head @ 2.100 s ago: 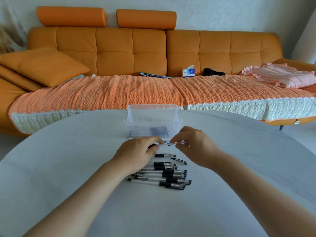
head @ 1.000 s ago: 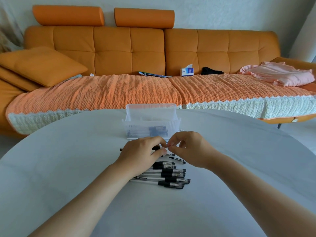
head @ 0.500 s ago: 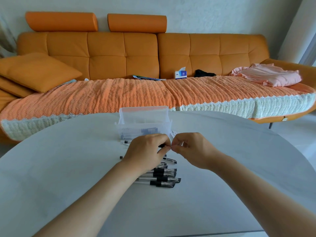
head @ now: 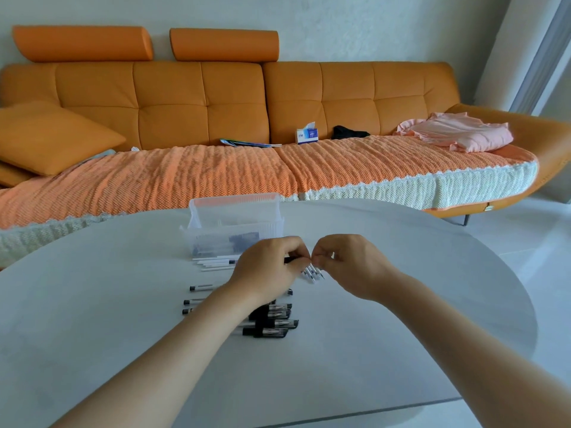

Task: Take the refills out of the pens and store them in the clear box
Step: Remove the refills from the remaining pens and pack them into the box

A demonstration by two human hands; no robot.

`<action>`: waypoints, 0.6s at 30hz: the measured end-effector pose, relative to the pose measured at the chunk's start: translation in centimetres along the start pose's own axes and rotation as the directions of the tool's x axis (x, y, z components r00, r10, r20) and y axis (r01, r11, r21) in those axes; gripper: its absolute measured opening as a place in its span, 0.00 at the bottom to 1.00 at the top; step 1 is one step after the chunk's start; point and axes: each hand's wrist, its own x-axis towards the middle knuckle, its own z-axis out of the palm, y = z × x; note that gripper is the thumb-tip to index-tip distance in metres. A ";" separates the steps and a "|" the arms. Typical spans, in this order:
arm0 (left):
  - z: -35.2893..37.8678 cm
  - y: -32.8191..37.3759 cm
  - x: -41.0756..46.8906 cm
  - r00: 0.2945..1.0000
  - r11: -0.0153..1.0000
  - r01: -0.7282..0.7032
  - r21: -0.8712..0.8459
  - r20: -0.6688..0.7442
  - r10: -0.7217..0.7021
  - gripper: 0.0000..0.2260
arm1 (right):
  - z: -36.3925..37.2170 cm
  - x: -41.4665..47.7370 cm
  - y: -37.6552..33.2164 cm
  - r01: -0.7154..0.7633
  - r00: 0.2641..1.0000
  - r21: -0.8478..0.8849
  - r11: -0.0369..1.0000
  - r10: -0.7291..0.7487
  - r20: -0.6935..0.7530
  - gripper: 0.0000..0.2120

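Pen [head: 290, 260]: held between both grips, just in front of the clear box [head: 197, 239]; mostly hidden by fingers, only a short black stretch visible.
Left grip [head: 272, 270]: fingers curled, clamped round the pen's black section.
Right grip [head: 349, 264]: thumb and fingertips pinched together on the pen's other end, touching the left fingertips.
Clear box: upright on the worktop [head: 92, 335], lid open and tilted back; dark and pale contents visible through the front wall, kind not resolvable.
White sticks [head: 213, 264]: small loose bundle lying flat against the foot of the box, front left.
Short white pieces [head: 313, 273]: small cluster in front of the box, under the pinching fingers.
Pen row [head: 268, 322]: parallel, caps pointing right, further in front of the box, partly covered by the left forearm.
Sofa [head: 200, 97]: orange, behind the box, past the worktop edge.
Tissue box [head: 307, 135]: on the sofa seat, behind and right of the clear box.
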 end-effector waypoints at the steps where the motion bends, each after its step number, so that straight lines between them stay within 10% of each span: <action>1: 0.1 0.1 -0.1 0.995 0.992 -0.074 0.098 -0.054 0.080 0.03 | -0.2 0.0 0.3 -0.069 0.997 0.093 0.993 0.066 0.030 0.09; 18: 1.6 -1.8 -0.4 1.000 0.994 -0.030 0.109 0.009 0.029 0.04 | 0.5 0.4 3.8 -0.264 0.953 -0.096 0.960 0.275 0.127 0.04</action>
